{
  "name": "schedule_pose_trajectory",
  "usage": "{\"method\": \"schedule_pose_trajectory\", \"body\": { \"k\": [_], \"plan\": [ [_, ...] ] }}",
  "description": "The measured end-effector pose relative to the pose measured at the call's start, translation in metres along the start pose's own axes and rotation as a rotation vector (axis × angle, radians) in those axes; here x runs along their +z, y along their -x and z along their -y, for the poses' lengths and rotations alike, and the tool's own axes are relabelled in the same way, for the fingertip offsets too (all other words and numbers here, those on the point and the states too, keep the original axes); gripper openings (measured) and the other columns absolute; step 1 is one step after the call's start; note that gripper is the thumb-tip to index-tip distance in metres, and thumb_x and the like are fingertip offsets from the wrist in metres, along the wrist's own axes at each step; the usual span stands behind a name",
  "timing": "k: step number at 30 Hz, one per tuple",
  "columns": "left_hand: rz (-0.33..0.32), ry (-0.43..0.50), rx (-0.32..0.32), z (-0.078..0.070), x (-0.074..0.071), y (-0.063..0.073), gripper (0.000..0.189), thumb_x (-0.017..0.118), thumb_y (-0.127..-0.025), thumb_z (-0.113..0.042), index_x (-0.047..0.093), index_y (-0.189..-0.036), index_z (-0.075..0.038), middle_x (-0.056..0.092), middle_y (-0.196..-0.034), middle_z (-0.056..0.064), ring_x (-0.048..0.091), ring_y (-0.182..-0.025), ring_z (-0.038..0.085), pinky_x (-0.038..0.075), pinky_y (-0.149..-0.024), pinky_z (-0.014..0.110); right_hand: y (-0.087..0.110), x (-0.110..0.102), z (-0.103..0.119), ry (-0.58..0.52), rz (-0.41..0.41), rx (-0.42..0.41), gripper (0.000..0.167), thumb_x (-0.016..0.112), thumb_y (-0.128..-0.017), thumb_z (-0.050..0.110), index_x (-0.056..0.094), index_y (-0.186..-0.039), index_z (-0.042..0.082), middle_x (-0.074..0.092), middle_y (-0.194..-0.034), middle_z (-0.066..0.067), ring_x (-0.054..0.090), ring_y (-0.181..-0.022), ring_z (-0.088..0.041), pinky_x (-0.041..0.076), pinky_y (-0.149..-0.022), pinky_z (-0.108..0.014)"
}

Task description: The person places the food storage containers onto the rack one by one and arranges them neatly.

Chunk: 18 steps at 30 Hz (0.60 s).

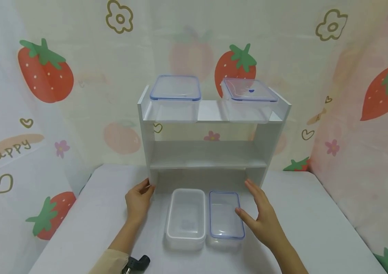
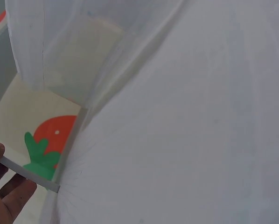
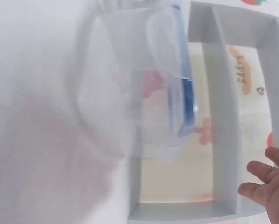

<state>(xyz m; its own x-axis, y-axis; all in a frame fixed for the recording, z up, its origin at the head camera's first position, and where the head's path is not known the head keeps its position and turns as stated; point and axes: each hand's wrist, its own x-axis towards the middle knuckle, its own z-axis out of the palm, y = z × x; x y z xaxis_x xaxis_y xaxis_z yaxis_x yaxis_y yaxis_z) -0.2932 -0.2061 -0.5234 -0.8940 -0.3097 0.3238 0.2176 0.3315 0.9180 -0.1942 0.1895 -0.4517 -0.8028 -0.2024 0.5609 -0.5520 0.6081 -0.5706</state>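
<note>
A white two-tier shelf [image 1: 208, 154] stands upright on the table. My left hand [image 1: 138, 202] pinches the front edge of its left side panel, low down; the left wrist view shows thumb and fingers on either side of that thin panel [image 2: 31, 176]. Spread and holding nothing, my right hand [image 1: 265, 217] hovers by the shelf's lower right side; its fingers [image 3: 261, 171] are straight in the right wrist view. Just left of it on the table is a clear blue-rimmed container [image 1: 226, 214]. Beside that lies a clear container with a whitish lid [image 1: 186, 213].
On the shelf's top board are a clear box with a blue-rimmed lid [image 1: 176, 87] at left and another with a purplish lid [image 1: 249, 90] at right. A strawberry-print cloth [image 1: 194, 49] hangs behind. The white table [image 1: 317, 228] extends to both sides.
</note>
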Motion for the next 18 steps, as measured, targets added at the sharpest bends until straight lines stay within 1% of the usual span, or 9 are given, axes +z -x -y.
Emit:
{"method": "schedule_pose_trajectory", "body": {
  "k": [2, 5, 7, 11, 15, 18],
  "plan": [
    [-0.005, 0.002, -0.003, 0.000, 0.000, 0.000, 0.042, 0.074, -0.095, -0.014, 0.065, -0.132, 0.005, 0.071, -0.125, 0.021, 0.073, -0.107, 0.033, 0.060, -0.077, 0.017, 0.004, 0.004, -0.004, -0.007, 0.031, 0.026, 0.087, 0.080, -0.091, 0.027, 0.029, -0.162, 0.024, 0.030, -0.167, -0.002, 0.033, -0.151, -0.034, 0.035, -0.115, -0.067],
    [-0.012, 0.002, -0.019, -0.001, 0.001, 0.001, 0.042, 0.073, -0.096, -0.014, 0.064, -0.133, 0.004, 0.070, -0.127, 0.020, 0.073, -0.108, 0.033, 0.061, -0.080, 0.021, 0.010, 0.010, -0.009, -0.021, 0.079, 0.072, 0.088, 0.079, -0.092, 0.033, 0.027, -0.162, 0.027, 0.028, -0.168, -0.004, 0.031, -0.152, -0.036, 0.032, -0.115, -0.069],
    [-0.019, 0.003, -0.030, -0.003, 0.003, 0.001, 0.041, 0.072, -0.097, -0.014, 0.064, -0.133, 0.003, 0.069, -0.128, 0.021, 0.072, -0.110, 0.033, 0.061, -0.083, 0.024, 0.015, 0.013, -0.012, -0.031, 0.103, 0.099, 0.089, 0.079, -0.091, 0.034, 0.026, -0.163, 0.026, 0.027, -0.168, -0.006, 0.030, -0.152, -0.039, 0.031, -0.114, -0.072],
    [-0.036, 0.006, -0.042, -0.006, 0.006, 0.002, 0.040, 0.072, -0.096, -0.013, 0.065, -0.132, 0.003, 0.069, -0.128, 0.021, 0.072, -0.109, 0.034, 0.062, -0.084, 0.028, 0.022, 0.018, -0.018, -0.044, 0.143, 0.137, 0.090, 0.080, -0.090, 0.034, 0.028, -0.162, 0.021, 0.025, -0.169, -0.012, 0.029, -0.151, -0.045, 0.031, -0.111, -0.076],
    [-0.058, -0.001, -0.053, -0.007, 0.008, 0.002, 0.039, 0.072, -0.096, -0.012, 0.066, -0.131, 0.003, 0.070, -0.128, 0.021, 0.073, -0.108, 0.035, 0.063, -0.083, 0.031, 0.027, 0.024, -0.024, -0.061, 0.179, 0.141, 0.090, 0.081, -0.089, 0.033, 0.030, -0.161, 0.015, 0.024, -0.169, -0.016, 0.028, -0.150, -0.048, 0.031, -0.108, -0.078],
    [-0.068, -0.007, -0.062, -0.009, 0.009, 0.002, 0.039, 0.071, -0.096, -0.012, 0.065, -0.131, 0.003, 0.069, -0.129, 0.021, 0.072, -0.108, 0.035, 0.062, -0.086, 0.036, 0.030, 0.027, -0.028, -0.085, 0.199, 0.138, 0.090, 0.082, -0.088, 0.036, 0.032, -0.161, 0.015, 0.024, -0.169, -0.015, 0.027, -0.150, -0.048, 0.031, -0.108, -0.079]
  ]
}}
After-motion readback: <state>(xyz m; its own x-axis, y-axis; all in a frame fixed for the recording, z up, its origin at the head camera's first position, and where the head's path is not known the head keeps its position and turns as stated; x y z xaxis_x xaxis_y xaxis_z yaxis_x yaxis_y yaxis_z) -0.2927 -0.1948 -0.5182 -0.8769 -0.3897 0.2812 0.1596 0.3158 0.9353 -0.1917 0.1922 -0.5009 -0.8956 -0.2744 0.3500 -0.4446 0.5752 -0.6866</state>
